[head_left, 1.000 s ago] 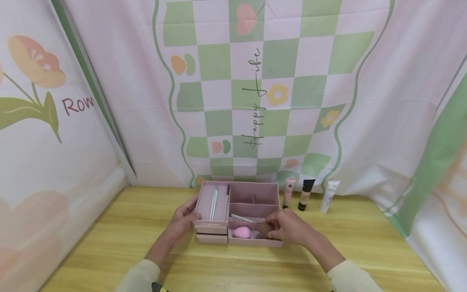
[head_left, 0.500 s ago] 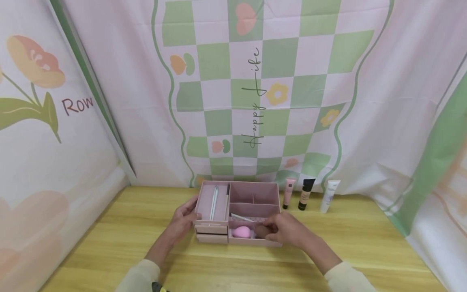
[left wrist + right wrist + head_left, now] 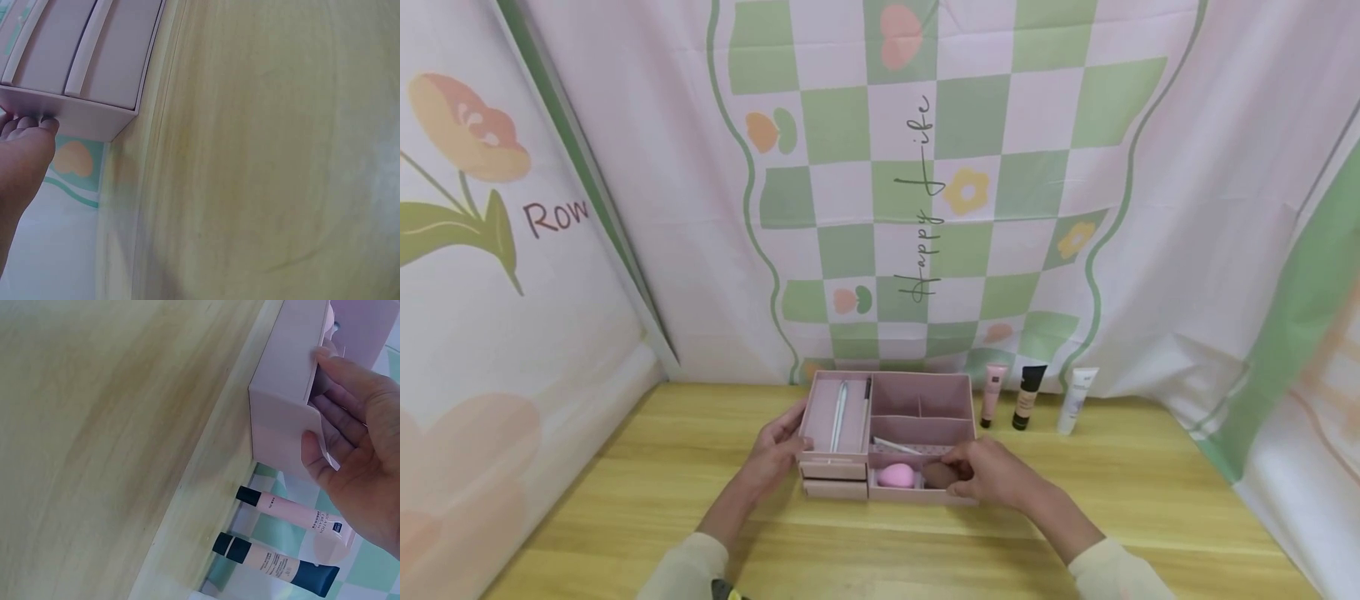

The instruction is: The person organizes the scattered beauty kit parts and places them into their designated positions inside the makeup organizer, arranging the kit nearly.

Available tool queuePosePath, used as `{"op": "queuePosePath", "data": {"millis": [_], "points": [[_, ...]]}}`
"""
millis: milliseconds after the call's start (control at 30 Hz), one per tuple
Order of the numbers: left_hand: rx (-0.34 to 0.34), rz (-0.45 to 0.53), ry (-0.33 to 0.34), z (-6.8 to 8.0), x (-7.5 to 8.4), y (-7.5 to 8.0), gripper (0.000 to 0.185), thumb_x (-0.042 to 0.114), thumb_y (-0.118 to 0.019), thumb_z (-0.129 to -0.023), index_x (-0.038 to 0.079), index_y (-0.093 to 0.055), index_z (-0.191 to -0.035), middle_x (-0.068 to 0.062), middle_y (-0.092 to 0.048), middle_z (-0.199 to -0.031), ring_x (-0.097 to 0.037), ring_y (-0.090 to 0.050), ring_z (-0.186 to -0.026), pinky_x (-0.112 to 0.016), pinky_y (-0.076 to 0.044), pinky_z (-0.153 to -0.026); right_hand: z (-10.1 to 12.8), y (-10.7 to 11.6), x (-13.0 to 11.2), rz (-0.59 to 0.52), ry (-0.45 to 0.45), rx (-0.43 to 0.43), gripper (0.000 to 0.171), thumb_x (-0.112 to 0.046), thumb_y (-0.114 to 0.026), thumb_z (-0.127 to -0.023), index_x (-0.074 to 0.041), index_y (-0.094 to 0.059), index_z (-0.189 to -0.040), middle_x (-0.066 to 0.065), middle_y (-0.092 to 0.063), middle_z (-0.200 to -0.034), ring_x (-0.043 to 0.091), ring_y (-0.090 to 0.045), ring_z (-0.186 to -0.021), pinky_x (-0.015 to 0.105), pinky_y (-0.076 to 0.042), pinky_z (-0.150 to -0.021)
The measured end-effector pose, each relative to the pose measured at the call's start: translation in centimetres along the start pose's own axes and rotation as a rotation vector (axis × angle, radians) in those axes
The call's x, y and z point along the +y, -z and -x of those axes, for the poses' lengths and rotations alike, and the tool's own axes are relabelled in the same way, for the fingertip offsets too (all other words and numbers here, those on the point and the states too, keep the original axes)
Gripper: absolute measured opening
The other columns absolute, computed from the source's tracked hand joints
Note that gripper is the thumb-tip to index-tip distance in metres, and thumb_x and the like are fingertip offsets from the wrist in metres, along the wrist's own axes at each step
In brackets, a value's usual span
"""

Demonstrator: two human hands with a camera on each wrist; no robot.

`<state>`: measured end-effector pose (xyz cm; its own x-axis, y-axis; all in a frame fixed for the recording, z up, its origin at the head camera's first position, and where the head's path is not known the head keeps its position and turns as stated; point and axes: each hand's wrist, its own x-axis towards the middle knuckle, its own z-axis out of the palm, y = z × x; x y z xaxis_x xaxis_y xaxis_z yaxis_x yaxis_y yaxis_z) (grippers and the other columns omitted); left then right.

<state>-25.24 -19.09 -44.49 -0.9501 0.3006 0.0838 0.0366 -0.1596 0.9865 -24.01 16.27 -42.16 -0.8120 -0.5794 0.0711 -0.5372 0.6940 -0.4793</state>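
A pink desk organizer (image 3: 925, 432) stands on the table, with two drawers at its front left. My left hand (image 3: 773, 454) lies against its left side; in the left wrist view, fingertips (image 3: 49, 124) touch the outer wall. Reaching into the front right compartment, my right hand (image 3: 996, 471) pinches a brown makeup sponge (image 3: 937, 475), partly hidden by the fingers. Its little finger (image 3: 308, 447) stays outside the wall in the right wrist view. A pink makeup sponge (image 3: 896, 476) sits just left of the brown one.
Silvery slim tools (image 3: 838, 417) and a dark pencil (image 3: 868, 392) lie on the organizer's left top. Behind the sponges is a white stick (image 3: 893, 446). To the right stand a pink tube (image 3: 992, 396), a black-and-beige tube (image 3: 1027, 400) and a white tube (image 3: 1077, 402). A patterned curtain (image 3: 902, 192) hangs behind.
The right hand has shifted slightly left with the brown sponge, which now sits closer to the pink one and shows more. The left hand has stayed against the organizer.
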Motion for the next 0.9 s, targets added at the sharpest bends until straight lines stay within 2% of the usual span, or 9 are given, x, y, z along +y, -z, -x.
{"op": "queuePosePath", "data": {"millis": [300, 433, 567, 733, 800, 900], "points": [[-0.016, 0.001, -0.008, 0.1, 0.1, 0.1, 0.078, -0.003, -0.051, -0.087, 0.002, -0.014, -0.155, -0.016, -0.006, -0.166, -0.036, -0.010, -0.153, -0.037, -0.024, -0.120, 0.1, 0.1, 0.2, -0.058, 0.025, 0.011, 0.025, -0.013, -0.075, -0.081, -0.004, -0.073, -0.104, 0.005, -0.075, -0.089, 0.001, -0.059, -0.073, 0.015, -0.052, -0.060], [-0.006, 0.003, 0.002, 0.0, 0.0, 0.2, 0.078, -0.002, -0.052, -0.087, 0.003, -0.015, -0.155, -0.016, -0.006, -0.166, -0.035, -0.011, -0.153, -0.039, -0.023, -0.121, 0.2, 0.1, 0.1, -0.093, 0.000, 0.010, 0.026, -0.010, -0.073, -0.082, -0.001, -0.072, -0.106, 0.008, -0.075, -0.092, 0.006, -0.065, -0.078, 0.015, -0.055, -0.064], [0.003, 0.005, 0.009, 0.1, 0.0, 0.1, 0.078, -0.002, -0.052, -0.087, 0.004, -0.016, -0.155, -0.015, -0.008, -0.166, -0.034, -0.012, -0.153, -0.038, -0.023, -0.121, 0.4, 0.3, 0.1, -0.100, 0.006, 0.046, 0.025, -0.009, -0.073, -0.082, 0.000, -0.072, -0.106, 0.012, -0.075, -0.097, 0.014, -0.070, -0.083, 0.018, -0.059, -0.068], [0.010, 0.016, 0.012, 0.1, 0.1, 0.0, 0.077, -0.003, -0.052, -0.087, 0.004, -0.017, -0.155, -0.015, -0.009, -0.166, -0.033, -0.014, -0.153, -0.036, -0.026, -0.120, 1.2, 0.5, 0.2, -0.114, 0.042, 0.110, 0.022, -0.014, -0.070, -0.086, -0.004, -0.074, -0.105, 0.008, -0.076, -0.096, 0.006, -0.067, -0.081, 0.020, -0.058, -0.066], [0.006, 0.018, 0.011, 0.1, 0.2, 0.0, 0.078, -0.003, -0.052, -0.087, 0.004, -0.016, -0.155, -0.014, -0.009, -0.166, -0.033, -0.014, -0.153, -0.036, -0.026, -0.120, 1.6, 0.7, 0.3, -0.127, 0.031, 0.118, 0.022, -0.018, -0.068, -0.088, -0.008, -0.074, -0.107, 0.003, -0.076, -0.096, 0.002, -0.064, -0.081, 0.017, -0.056, -0.066], [0.005, 0.021, 0.013, 0.1, 0.1, 0.0, 0.078, -0.003, -0.052, -0.087, 0.005, -0.017, -0.155, -0.014, -0.009, -0.166, -0.032, -0.013, -0.153, -0.036, -0.025, -0.120, 2.2, 1.1, 0.5, -0.147, -0.002, 0.116, 0.022, -0.020, -0.066, -0.090, -0.012, -0.073, -0.109, 0.000, -0.075, -0.099, 0.003, -0.065, -0.085, 0.017, -0.056, -0.068]]}}
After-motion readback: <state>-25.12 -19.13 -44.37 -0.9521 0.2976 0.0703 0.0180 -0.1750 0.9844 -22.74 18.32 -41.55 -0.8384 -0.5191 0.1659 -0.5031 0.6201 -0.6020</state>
